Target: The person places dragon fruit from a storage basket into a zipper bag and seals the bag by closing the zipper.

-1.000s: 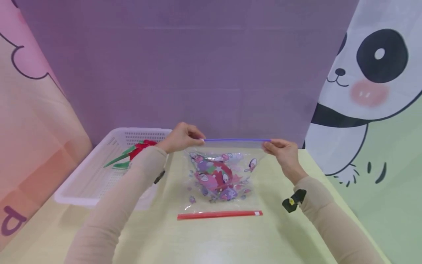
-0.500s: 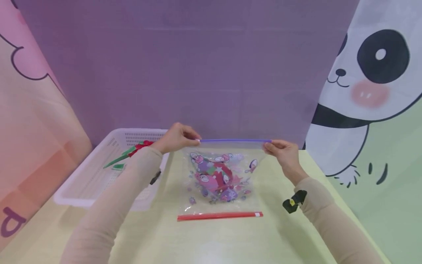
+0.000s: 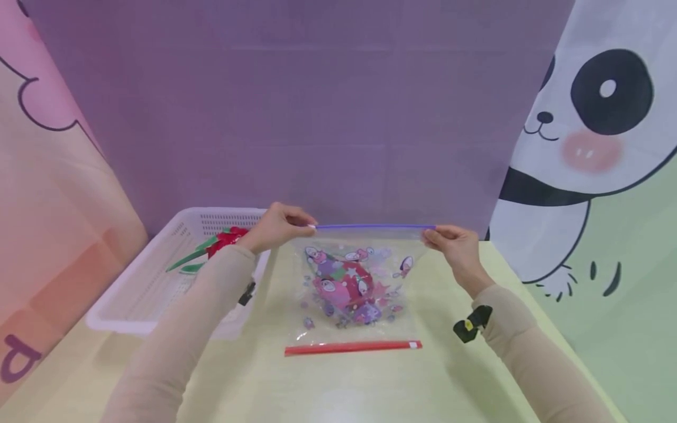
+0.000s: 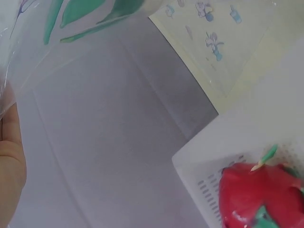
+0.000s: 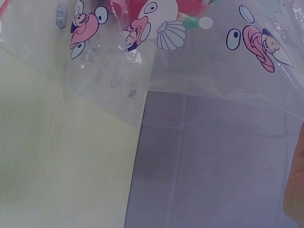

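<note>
A clear zip bag [image 3: 330, 286] with cartoon prints hangs from a purple zip strip [image 3: 376, 227] stretched between the two hands. Something red and green, seen as green leaf-like strips [image 4: 83, 10] in the left wrist view, shows through the plastic. The left hand [image 3: 280, 228] pinches the strip's left end, where a small white piece shows at the fingertips. At the right end, thumb and fingers of the right hand [image 3: 456, 249] pinch the strip's corner. Below the bag, a red strip [image 3: 353, 348] with a white tab lies on the table.
A white perforated basket [image 3: 121, 320] stands on the left of the pale table [image 3: 338, 393], under the left forearm. Inside it is a red artificial flower [image 3: 224, 239] with green leaves. A purple backdrop [image 3: 338, 117] rises behind, and a panda-printed cloth [image 3: 587, 205] hangs at the right.
The left hand has slid left along the purple strip, so more of the strip shows between the hands. The right hand has stayed in place.
</note>
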`<state>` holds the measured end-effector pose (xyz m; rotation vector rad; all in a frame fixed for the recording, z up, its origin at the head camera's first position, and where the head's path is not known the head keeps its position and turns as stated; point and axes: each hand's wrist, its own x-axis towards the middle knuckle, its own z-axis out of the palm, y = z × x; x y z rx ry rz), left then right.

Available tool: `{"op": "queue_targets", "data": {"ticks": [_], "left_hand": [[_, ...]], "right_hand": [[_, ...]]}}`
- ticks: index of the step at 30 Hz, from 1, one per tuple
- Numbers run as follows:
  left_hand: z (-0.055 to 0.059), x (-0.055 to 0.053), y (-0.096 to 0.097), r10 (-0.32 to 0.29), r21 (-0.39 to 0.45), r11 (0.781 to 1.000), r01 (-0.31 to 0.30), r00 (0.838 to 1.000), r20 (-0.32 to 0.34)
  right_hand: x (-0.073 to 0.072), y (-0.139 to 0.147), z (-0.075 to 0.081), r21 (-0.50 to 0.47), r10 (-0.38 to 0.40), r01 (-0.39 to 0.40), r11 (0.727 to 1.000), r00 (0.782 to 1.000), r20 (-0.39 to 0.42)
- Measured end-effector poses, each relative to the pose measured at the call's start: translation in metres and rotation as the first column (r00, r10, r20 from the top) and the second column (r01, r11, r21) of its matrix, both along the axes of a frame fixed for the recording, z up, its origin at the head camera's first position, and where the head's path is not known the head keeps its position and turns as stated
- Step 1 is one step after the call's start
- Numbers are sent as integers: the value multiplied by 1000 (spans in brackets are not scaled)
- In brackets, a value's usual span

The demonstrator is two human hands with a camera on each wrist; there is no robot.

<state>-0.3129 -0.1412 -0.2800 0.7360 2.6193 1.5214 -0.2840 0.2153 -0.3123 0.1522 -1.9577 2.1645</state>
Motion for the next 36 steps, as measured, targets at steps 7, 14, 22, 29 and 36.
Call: {"op": "queue_targets", "data": {"ticks": [7, 14, 22, 29, 36], "left_hand": [[-5, 6, -6, 68, 33, 997, -68, 998, 8], [-7, 9, -9, 55, 74, 996, -54, 998, -16], [-11, 8, -15, 56, 92, 994, -55, 998, -15], [-11, 8, -21, 88, 36, 995, -88, 996, 6], [-10, 8, -23, 116, 30, 993, -116, 993, -17]], "right_hand": [[-2, -4, -2, -6, 6, -6, 1000, 1000, 7], [-2, -4, -1, 9, -3, 3, 1000, 1000, 21], [0, -2, -3, 3, -10, 10, 1000, 1000, 20], [-2, 2, -4, 0, -10, 10, 1000, 1000, 24], [-3, 0, -2, 8, -10, 10, 1000, 1000, 25]]}}
